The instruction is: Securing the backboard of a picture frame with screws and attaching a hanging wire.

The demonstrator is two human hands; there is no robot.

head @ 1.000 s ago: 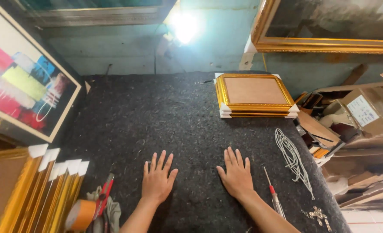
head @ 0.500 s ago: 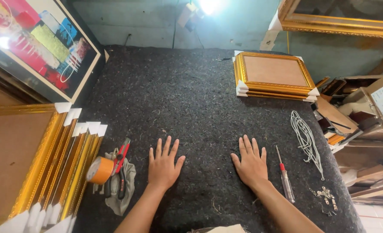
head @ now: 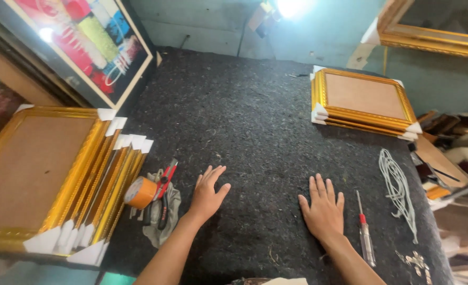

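Both hands lie flat and empty on the dark felt worktop [head: 255, 121], fingers spread: left hand [head: 208, 192] near the orange tape roll [head: 139, 192] and red pliers [head: 165, 184], right hand [head: 324, 207] just beside a screwdriver [head: 364, 232]. Gold frames [head: 361, 101] are stacked at the far right, more frames [head: 49, 174] leaning at the left edge.

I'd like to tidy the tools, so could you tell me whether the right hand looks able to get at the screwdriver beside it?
Probably yes. The right hand lies flat and empty on the felt table, and the screwdriver lies just beside it with nothing between them.
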